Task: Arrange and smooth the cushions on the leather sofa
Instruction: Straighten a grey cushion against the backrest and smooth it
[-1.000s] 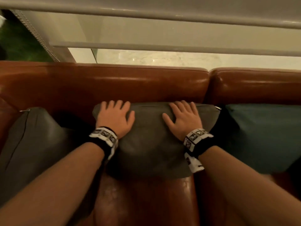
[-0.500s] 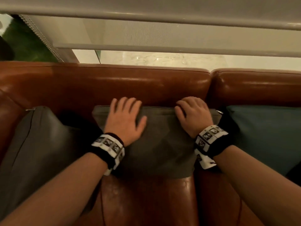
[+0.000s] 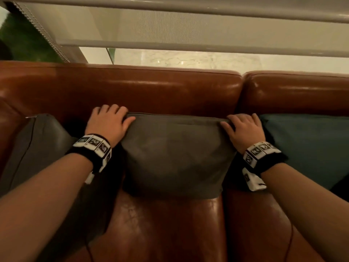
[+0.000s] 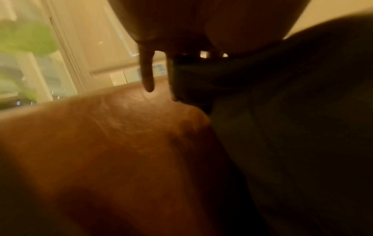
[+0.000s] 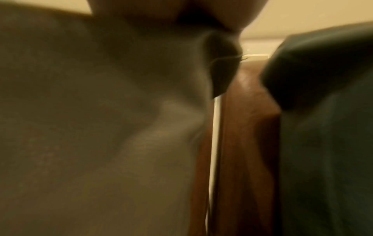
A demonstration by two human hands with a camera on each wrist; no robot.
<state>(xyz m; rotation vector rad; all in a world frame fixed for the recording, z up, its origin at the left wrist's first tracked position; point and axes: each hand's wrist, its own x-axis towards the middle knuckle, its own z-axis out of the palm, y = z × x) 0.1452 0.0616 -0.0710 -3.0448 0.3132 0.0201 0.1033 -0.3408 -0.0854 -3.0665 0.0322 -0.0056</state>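
An olive-grey cushion [image 3: 175, 154] leans upright against the brown leather sofa back [image 3: 151, 87]. My left hand [image 3: 110, 118] curls over its top left corner, thumb on the front face. My right hand [image 3: 242, 125] grips the top right corner, fingers curled over the edge. In the right wrist view that corner [image 5: 222, 67] is bunched under the hand. The left wrist view is blurred: one finger [image 4: 147, 71] hangs beside the dark cushion [image 4: 282, 127].
A dark grey cushion [image 3: 37, 148] leans at the left and a teal cushion [image 3: 306, 146] at the right, both close to my wrists. The leather seat [image 3: 170, 224] lies in front. A window with a roller blind [image 3: 188, 29] stands behind the sofa.
Both hands slid outward from the flat front of the olive-grey cushion to its top corners, and their fingers curled over the edge.
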